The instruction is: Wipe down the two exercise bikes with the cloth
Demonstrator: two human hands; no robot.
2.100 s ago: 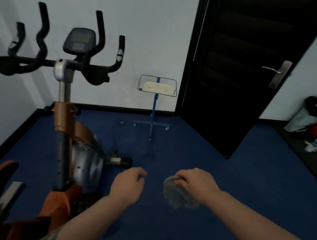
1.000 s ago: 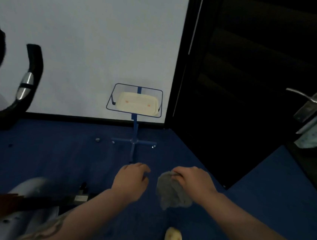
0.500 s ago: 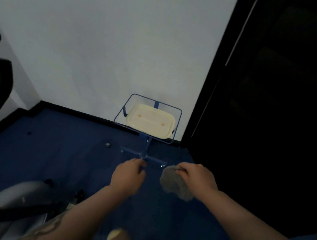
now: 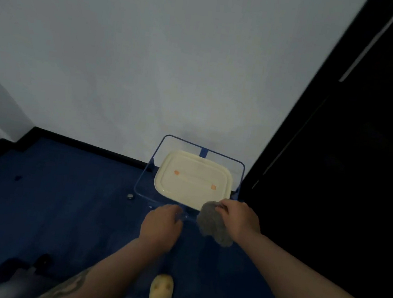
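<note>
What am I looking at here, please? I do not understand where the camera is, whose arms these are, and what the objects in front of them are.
The camera sits on a person's head and looks forward and down, so the two bare arms at the bottom belong to that person. There is only this one view. The right hand grips a crumpled grey cloth, meant for wiping exercise bikes. The left hand has curled fingers; whether they hold anything cannot be told. Just past the hands stands a blue wire stand carrying a cream lidded container. The floor is blue carpet, with a white wall behind and a dark door on the right. A pale shoe shows below. At the bottom left, a dark and grey part, probably of one bike, peeks in.
</note>
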